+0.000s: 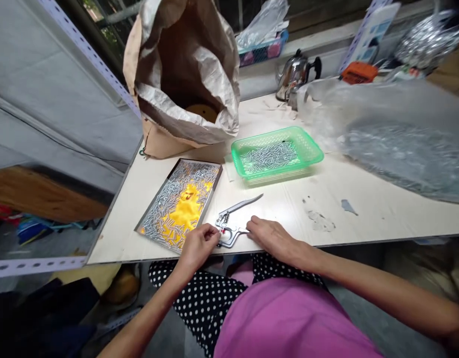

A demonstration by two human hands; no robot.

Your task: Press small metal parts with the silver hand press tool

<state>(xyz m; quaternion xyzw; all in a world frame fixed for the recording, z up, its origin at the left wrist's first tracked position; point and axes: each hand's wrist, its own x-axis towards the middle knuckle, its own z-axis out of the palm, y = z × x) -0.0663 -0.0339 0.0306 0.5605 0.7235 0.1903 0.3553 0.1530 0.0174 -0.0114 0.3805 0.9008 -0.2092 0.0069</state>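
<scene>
A pair of silver spring-loaded pliers [230, 237] lies near the table's front edge, its upper handle raised and angled away to the right. My right hand [270, 237] has its fingers closed around the end of the lower handle. At the jaws, by a small red spot, my left hand [202, 242] pinches with thumb and forefinger; whatever is between them is too small to make out. Just left of the pliers, a shallow metal tray [209, 209] with a yellow bottom holds many small silvery metal pins. Similar pins fill part of a green plastic basket [277, 174] behind the pliers.
A large open paper sack [222, 74] stands at the back left. Clear plastic sheeting or a bag [401, 149] with greyish contents covers the right side. At the back are a metal kettle [294, 74], an orange object [359, 73] and a blue basket [265, 51].
</scene>
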